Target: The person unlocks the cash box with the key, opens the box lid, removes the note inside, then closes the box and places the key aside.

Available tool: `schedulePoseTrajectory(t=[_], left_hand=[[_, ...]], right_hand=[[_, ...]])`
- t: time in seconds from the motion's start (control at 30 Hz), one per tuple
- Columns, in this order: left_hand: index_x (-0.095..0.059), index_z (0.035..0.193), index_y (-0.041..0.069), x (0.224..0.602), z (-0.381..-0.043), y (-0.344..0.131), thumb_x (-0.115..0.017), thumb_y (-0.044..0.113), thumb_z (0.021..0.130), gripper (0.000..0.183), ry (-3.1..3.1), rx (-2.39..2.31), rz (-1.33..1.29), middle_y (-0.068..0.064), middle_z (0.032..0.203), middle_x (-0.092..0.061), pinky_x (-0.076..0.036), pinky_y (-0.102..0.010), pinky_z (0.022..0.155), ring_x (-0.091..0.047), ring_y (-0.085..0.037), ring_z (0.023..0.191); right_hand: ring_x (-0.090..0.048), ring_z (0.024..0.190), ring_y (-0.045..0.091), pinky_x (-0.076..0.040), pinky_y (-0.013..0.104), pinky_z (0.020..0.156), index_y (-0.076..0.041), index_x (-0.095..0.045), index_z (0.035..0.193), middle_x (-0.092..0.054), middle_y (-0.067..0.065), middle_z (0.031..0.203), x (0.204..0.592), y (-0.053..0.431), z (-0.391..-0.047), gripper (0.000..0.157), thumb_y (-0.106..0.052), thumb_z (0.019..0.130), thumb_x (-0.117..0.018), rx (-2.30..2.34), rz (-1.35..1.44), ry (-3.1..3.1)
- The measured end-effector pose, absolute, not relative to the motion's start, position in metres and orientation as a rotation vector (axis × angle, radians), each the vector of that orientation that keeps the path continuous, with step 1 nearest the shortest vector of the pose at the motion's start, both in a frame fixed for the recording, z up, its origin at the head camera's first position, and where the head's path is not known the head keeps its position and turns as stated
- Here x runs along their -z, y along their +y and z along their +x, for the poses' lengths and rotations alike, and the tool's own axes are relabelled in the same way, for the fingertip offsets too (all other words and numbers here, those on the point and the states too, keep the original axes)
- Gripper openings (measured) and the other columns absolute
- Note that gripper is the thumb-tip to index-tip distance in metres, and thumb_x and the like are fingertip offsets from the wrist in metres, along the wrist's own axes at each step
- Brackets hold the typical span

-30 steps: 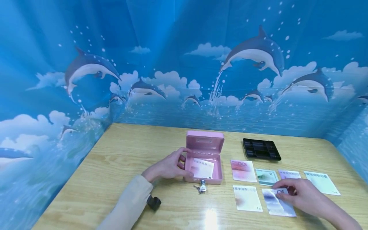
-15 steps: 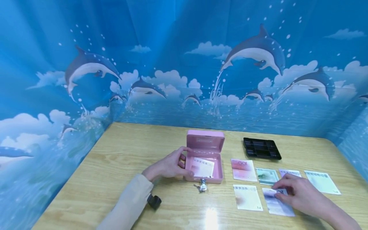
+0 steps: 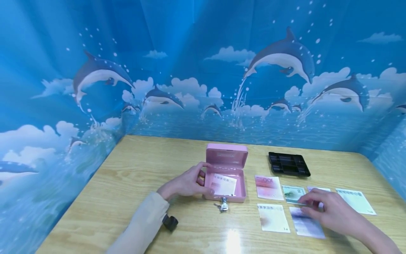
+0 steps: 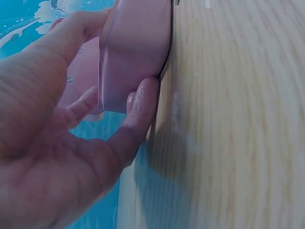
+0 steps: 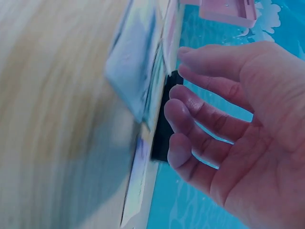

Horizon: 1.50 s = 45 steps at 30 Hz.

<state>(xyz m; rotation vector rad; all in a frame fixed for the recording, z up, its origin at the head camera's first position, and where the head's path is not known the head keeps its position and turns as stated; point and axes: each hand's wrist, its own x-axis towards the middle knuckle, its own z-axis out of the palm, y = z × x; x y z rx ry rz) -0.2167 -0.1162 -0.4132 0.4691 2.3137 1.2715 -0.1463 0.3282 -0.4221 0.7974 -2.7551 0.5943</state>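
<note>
A pink cash box point(image 3: 226, 158) stands on the table with its lid up and a banknote point(image 3: 223, 185) inside. My left hand point(image 3: 187, 181) grips its left side, thumb at the front and index finger near the hinge. In the left wrist view, fingers press against the pink side wall point(image 4: 136, 52). Over a purplish banknote point(image 3: 304, 225) on the right hovers my right hand point(image 3: 331, 213), its fingers loosely bent. The right wrist view shows nothing between its fingers point(image 5: 193, 102) and the note point(image 5: 133, 67) beside them.
Other notes lie around it: a red one point(image 3: 269, 187), a green one point(image 3: 293, 194), a pale one point(image 3: 273, 218), another pale one point(image 3: 356, 201) and a partly hidden purple one point(image 3: 318, 189). Behind is a black compartment tray point(image 3: 288, 164). Keys hang at the box's latch point(image 3: 224, 204).
The purplish note has shifted slightly left. My right hand has come up off it, its fingertips now apart from the note. The left hand and box have stayed put.
</note>
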Motion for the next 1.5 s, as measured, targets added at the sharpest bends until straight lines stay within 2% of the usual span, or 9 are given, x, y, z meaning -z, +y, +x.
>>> schedulePoseTrajectory(t=[0.07,0.43,0.73,0.97,1.13,1.33,1.5], left_hand=[[-0.038,0.151,0.020,0.413,-0.217,-0.116,-0.086,0.025,0.082,0.084,2.316,-1.263,0.474,-0.011,0.120,-0.059,-0.056,-0.032,0.086,-0.063,-0.019,0.100],[-0.036,0.153,0.022,0.412,-0.216,-0.118,-0.084,0.029,0.085,0.084,2.331,-1.212,0.512,-0.012,0.126,-0.055,-0.055,-0.035,0.092,-0.062,-0.018,0.104],[-0.032,0.155,0.024,0.414,-0.217,-0.119,-0.086,0.031,0.082,0.092,2.324,-1.200,0.507,-0.010,0.128,-0.053,-0.055,-0.034,0.094,-0.062,-0.017,0.105],[-0.033,0.155,0.026,0.413,-0.216,-0.119,-0.087,0.033,0.080,0.093,2.336,-1.197,0.494,-0.010,0.128,-0.053,-0.055,-0.036,0.094,-0.062,-0.017,0.105],[-0.033,0.155,0.027,0.412,-0.215,-0.118,-0.088,0.035,0.080,0.094,2.332,-1.205,0.478,-0.008,0.128,-0.053,-0.055,-0.035,0.093,-0.061,-0.018,0.105],[-0.033,0.155,0.027,0.413,-0.216,-0.118,-0.088,0.035,0.079,0.095,2.324,-1.212,0.466,-0.008,0.128,-0.052,-0.054,-0.035,0.093,-0.061,-0.017,0.105],[-0.033,0.155,0.026,0.413,-0.216,-0.118,-0.088,0.035,0.079,0.095,2.330,-1.206,0.470,-0.008,0.128,-0.052,-0.054,-0.035,0.093,-0.061,-0.017,0.105]], right_hand=[[-0.049,0.069,-0.011,-0.040,0.017,0.051,-0.021,-0.076,0.097,-0.060,-0.026,0.081,0.420,0.325,-0.147,0.029,-0.006,0.075,-0.087,-0.680,0.813,-2.740],[-0.058,0.073,-0.009,-0.049,0.017,0.053,-0.018,-0.076,0.107,-0.072,-0.012,0.090,0.409,0.295,-0.148,0.027,-0.010,0.083,-0.083,-0.808,0.770,-2.691],[-0.067,0.088,0.001,-0.056,0.021,0.061,-0.015,-0.071,0.124,-0.075,0.005,0.115,0.404,0.270,-0.155,0.038,-0.016,0.088,-0.081,-0.893,0.798,-2.725],[-0.068,0.101,0.012,-0.059,0.023,0.067,-0.018,-0.069,0.130,-0.071,0.003,0.128,0.406,0.254,-0.158,0.041,-0.021,0.090,-0.079,-0.889,0.824,-2.733],[-0.066,0.113,0.012,-0.061,0.027,0.075,-0.021,-0.068,0.132,-0.068,0.000,0.133,0.407,0.243,-0.162,0.041,-0.021,0.093,-0.076,-0.899,0.870,-2.731],[-0.065,0.115,0.017,-0.060,0.039,0.088,-0.020,-0.072,0.125,-0.068,0.000,0.131,0.412,0.230,-0.167,0.039,-0.016,0.087,-0.081,-0.751,0.964,-2.613],[-0.066,0.113,0.020,-0.060,0.046,0.089,-0.018,-0.074,0.120,-0.069,0.003,0.127,0.412,0.221,-0.170,0.040,-0.013,0.082,-0.084,-0.707,1.007,-2.535]])
